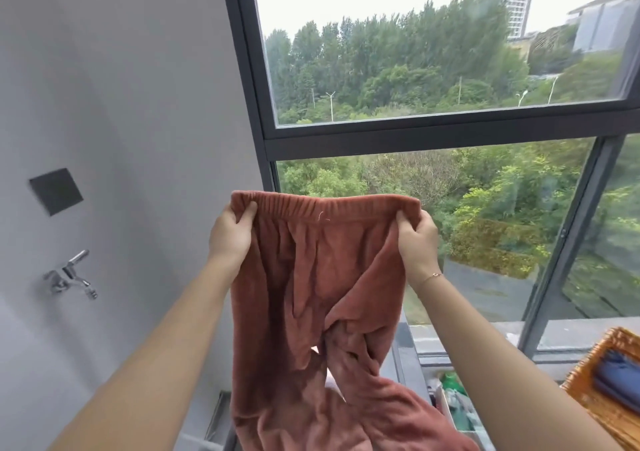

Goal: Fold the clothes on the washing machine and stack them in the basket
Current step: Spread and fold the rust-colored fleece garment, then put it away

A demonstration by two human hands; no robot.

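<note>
A pair of rust-red fleece trousers (311, 277) hangs in the air in front of me, waistband up and stretched flat. My left hand (230, 231) pinches the left end of the elastic waistband. My right hand (417, 239) grips the right end. The two legs hang down, twisted over each other near the crotch, and run out of the bottom of the frame. A woven wicker basket (585, 381) sits at the lower right with a folded dark blue garment (620, 378) inside. The washing machine is hidden below the trousers.
A grey wall on the left carries a chrome tap (71, 274) and a dark square plate (55, 191). A large dark-framed window (443, 132) fills the right. Bottles, one of them green (450, 381), stand below the sill beside the basket.
</note>
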